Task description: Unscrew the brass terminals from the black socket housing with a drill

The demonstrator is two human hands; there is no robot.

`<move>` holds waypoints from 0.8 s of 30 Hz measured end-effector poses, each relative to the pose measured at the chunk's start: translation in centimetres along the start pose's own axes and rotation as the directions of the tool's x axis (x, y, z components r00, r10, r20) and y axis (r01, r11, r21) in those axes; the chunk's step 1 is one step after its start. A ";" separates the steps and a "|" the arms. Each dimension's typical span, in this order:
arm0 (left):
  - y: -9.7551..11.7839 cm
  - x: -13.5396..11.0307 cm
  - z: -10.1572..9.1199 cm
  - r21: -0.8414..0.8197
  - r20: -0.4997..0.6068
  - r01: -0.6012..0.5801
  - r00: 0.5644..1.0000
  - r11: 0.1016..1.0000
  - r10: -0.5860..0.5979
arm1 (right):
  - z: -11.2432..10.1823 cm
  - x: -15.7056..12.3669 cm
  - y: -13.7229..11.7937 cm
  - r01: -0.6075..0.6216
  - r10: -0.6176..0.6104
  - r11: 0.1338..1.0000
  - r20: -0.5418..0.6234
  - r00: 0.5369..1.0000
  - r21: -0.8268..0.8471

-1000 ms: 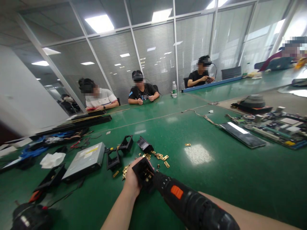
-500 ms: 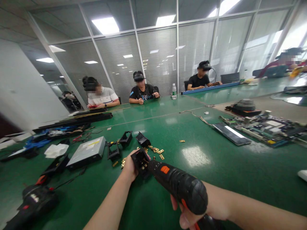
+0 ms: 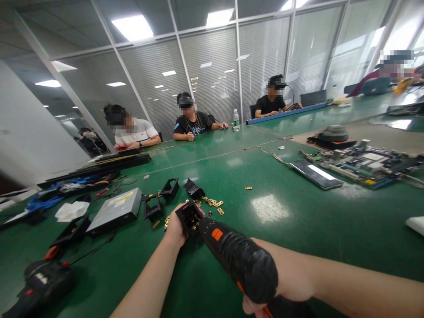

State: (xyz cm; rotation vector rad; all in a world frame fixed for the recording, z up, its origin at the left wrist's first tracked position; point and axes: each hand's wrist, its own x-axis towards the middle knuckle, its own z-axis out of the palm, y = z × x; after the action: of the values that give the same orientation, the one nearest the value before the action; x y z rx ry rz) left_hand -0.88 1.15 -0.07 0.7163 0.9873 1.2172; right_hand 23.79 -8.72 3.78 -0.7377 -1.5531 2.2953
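Black bracket (image 3: 188, 215) within left hand (image 3: 175, 229) fingers; drill (image 3: 238, 260) tip apparently touching

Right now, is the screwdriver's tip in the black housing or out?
In: the electric screwdriver enters the black housing in the left hand; its bit is hidden.

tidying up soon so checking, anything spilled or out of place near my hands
Yes: small brass-coloured metal tabs lie scattered loose on the green table just beyond the left hand, which holds a black plastic housing; one stray tab lies apart, farther right. They look spilled, not sorted.
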 end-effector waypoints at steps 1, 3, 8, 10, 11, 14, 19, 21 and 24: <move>0.0 0.0 0.0 -0.001 -0.001 0.004 1.000 1.000 -0.004 | 0.0 0.0 0.0 -0.015 0.015 0.999 0.004 1.000 0.034; 0.1 -0.1 0.1 0.009 -0.008 0.016 1.000 1.000 -0.015 | -0.1 0.0 -0.1 -0.010 0.009 0.999 0.011 1.000 0.040; 0.1 0.0 -0.1 0.048 -0.022 0.014 1.000 0.999 -0.013 | -0.7 -0.4 -0.6 0.130 -0.143 0.966 -0.043 0.989 -0.221; 0.1 0.1 -0.3 0.059 -0.004 0.016 1.000 0.998 -0.016 | -1.0 -0.4 -0.5 0.122 -0.138 0.963 -0.051 0.989 -0.242; 0.1 0.1 -0.3 0.060 0.003 0.014 1.000 0.998 -0.014 | -1.1 -0.4 -0.4 0.117 -0.134 0.962 -0.050 0.990 -0.247; 0.0 0.1 -0.2 0.041 -0.016 -0.040 0.999 0.998 0.041 | -1.4 -0.1 0.1 0.111 -0.124 0.961 -0.037 0.992 -0.255; 1.6 -0.1 -0.2 0.083 -0.179 -0.211 0.958 0.974 0.222 | -1.5 0.0 0.2 0.118 -0.132 0.958 -0.034 0.991 -0.263; 3.2 -0.7 0.0 0.238 -0.186 -0.304 0.918 0.923 0.350 | -1.4 -0.1 -0.1 0.137 -0.151 0.956 -0.033 0.988 -0.258; 6.2 -2.7 1.0 0.726 -0.019 -0.405 0.797 0.556 0.604 | -1.1 -0.2 -0.7 0.142 -0.162 0.957 -0.062 0.985 -0.254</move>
State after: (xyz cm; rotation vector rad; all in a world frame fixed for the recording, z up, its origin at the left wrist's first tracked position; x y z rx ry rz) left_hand -2.73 -0.02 6.36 1.5652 1.5743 1.4705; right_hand 24.55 -7.74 4.13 -0.7328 -1.8128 1.9588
